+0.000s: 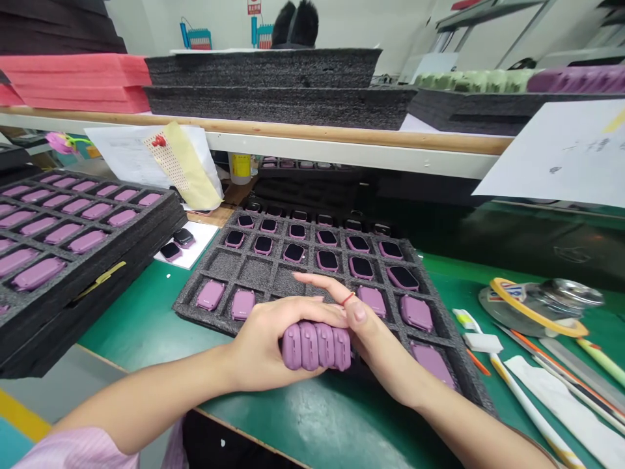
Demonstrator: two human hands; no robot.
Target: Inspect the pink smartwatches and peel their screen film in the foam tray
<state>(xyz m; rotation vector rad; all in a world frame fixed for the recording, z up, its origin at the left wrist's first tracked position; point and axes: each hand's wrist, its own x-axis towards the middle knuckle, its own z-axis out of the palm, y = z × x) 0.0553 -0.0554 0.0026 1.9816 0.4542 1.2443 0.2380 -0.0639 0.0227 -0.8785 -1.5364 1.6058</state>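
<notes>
My left hand [273, 345] is shut around a row of several purple watch cases [316, 346] stacked on edge, with its fingers over the top. My right hand [364, 326], with a red band on one finger, presses against the right end of that row, and its long fingers reach out above the dark foam tray [188, 303]. In that tray, black-faced watches lie in the back rows. Purple cases lie in the front cells, and a few cells at the middle hold nothing visible.
A second foam tray [73, 241] of purple cases stands to the left, with a white card [180, 251] holding two watches beside it. A wooden-edged shelf [273, 130] of stacked foam runs overhead. A metal dish, yellow tape roll [534, 306] and long tools lie at right.
</notes>
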